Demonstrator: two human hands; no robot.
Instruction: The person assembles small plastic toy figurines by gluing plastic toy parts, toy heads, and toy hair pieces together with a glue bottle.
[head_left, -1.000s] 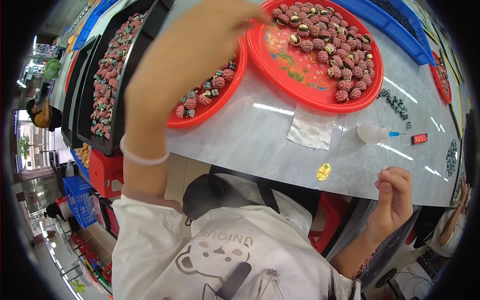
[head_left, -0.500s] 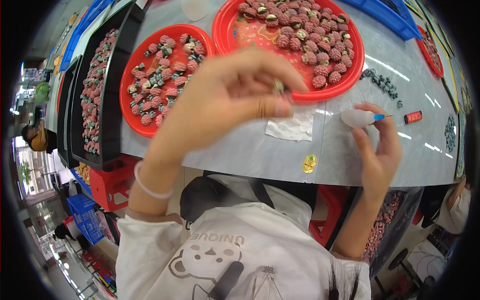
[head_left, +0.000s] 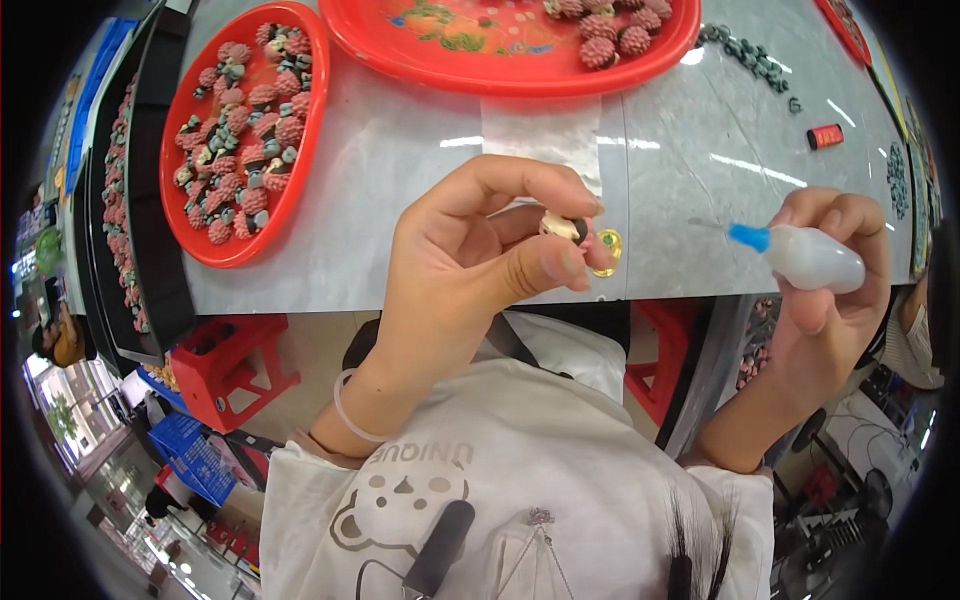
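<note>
My left hand [head_left: 470, 255] is raised over the table's near edge. Its thumb and fingers pinch a small figurine [head_left: 562, 228] showing a cream part and a dark part; the fingertips cover the rest. To the right, my right hand [head_left: 835, 270] grips a translucent white squeeze bottle [head_left: 815, 260]. The bottle lies sideways, and its blue needle tip [head_left: 748, 238] points left toward the figurine, apart from it. Similar pink, knobbly figurines [head_left: 598, 52] sit in the large red tray [head_left: 480, 78] at the far side.
A smaller red tray [head_left: 312, 120] at left holds pink pieces with grey-green parts. Beyond it stands a black bin [head_left: 160, 190]. Dark green bits [head_left: 750, 60] lie at the far right near a small red cylinder [head_left: 825, 136]. A white tissue [head_left: 540, 140] and a gold sticker [head_left: 608, 250] lie mid-table.
My left hand has come down and nearer, figurine still pinched. The bottle's tip has swung from pointing right to pointing left. The view has shifted, so the trays appear farther off.
</note>
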